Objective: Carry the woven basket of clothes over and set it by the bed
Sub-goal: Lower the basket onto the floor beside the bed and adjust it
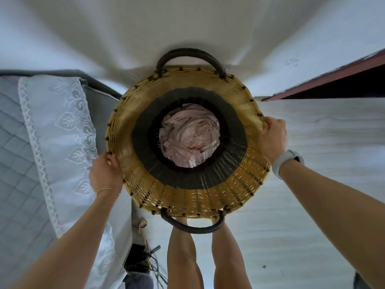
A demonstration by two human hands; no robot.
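My left hand [106,176] and right hand [271,138] clamp opposite rims of the woven basket [187,195] (pinkish clothes [189,135] deep inside), held beside the bed [27,155] edge at left; open floor [312,163] lies right.

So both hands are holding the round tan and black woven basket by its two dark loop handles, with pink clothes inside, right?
Not quite. The head view shows the left hand and right hand gripping the woven basket's side rim; both dark loop handles are untouched. Pink clothes do lie inside.

Soft daylight, strong fisheye bending, blurred edges, no glare.
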